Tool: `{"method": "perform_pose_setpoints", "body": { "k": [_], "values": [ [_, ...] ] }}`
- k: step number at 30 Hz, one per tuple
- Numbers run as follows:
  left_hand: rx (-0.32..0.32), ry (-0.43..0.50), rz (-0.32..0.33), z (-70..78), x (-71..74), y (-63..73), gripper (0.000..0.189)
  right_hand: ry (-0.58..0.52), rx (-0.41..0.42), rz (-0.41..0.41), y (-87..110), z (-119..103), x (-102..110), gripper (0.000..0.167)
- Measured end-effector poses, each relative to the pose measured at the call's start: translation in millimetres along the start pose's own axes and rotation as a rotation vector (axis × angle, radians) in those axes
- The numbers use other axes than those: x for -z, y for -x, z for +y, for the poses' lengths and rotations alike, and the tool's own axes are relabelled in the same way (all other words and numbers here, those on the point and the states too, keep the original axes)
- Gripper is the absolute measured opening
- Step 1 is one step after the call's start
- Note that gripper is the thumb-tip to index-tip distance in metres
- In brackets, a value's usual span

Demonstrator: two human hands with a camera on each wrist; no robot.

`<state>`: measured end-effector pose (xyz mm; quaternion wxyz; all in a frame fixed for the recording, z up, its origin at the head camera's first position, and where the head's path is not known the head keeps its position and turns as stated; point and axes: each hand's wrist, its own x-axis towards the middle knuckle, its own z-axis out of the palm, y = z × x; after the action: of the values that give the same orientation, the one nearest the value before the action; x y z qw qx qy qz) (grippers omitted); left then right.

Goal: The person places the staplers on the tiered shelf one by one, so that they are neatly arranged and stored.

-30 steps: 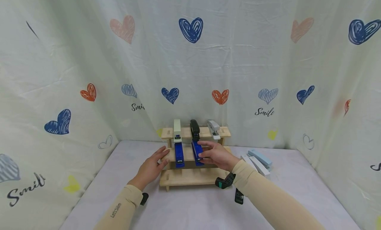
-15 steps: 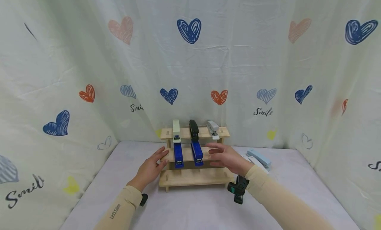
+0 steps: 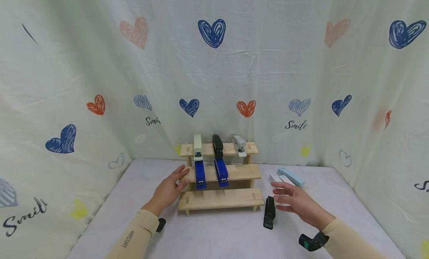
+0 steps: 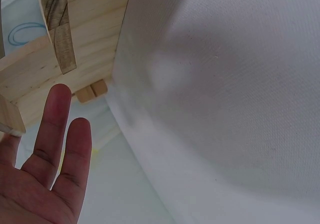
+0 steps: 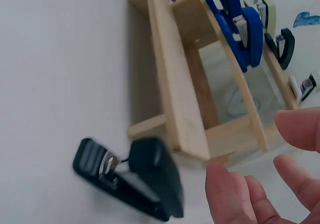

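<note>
Pale wooden three-tier rack point(image 3: 221, 200), standing; slim black stapler point(image 3: 269, 213), resting at its right

Edges and room: The rack is standing on a white cloth-like tabletop point(image 3: 218, 238), which is stretching before its lowest front edge. A strip of wood is showing between the second blue stapler and the middle tier's right end. A narrow gap is separating the slim black stapler from the rack's right front corner.

Hands: The left hand point(image 3: 166, 192) is touching the middle tier's left end, fingers extending loosely. The right hand point(image 3: 298, 203) is hovering just beside the slim black stapler, fingers spreading, grasping nothing.

Surroundings: Two glossy blue staplers point(image 3: 200, 174) point(image 3: 221, 172) are occupying the middle tier, front ends projecting past its edge. A pale green stapler point(image 3: 197, 147), a black round-backed stapler point(image 3: 218, 146) and a pale grey stapler point(image 3: 239, 145) are lining the top tier. Behind the right hand, a light blue oblong item point(image 3: 291, 176) and white oblong items point(image 3: 287, 180), partly hidden, are lying close together. A white heart-printed curtain point(image 3: 268, 76) is hanging behind.
</note>
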<state>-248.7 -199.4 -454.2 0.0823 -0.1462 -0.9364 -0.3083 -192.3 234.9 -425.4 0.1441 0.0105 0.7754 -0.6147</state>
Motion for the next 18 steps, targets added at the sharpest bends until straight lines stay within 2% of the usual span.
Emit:
{"method": "perform_pose_setpoints", "body": {
  "k": [5,9,16,18],
  "values": [
    [0.002,-0.004,0.0,-0.1,-0.4,-0.2,0.051,-0.013,-0.069,0.081,9.8,24,1,0.058],
    [0.001,0.001,-0.001,0.1,-0.6,-0.2,0.051,-0.032,-0.097,0.103,12.5,40,-6,0.059],
    [-0.003,0.005,-0.003,2.1,1.2,0.7,0.051,-0.13,-0.091,-0.002,12.2,58,-17,0.068],
    [-0.004,0.003,-0.002,2.4,1.4,0.5,0.051,-0.153,-0.098,-0.011,11.9,59,-19,0.07]
  ]
}}
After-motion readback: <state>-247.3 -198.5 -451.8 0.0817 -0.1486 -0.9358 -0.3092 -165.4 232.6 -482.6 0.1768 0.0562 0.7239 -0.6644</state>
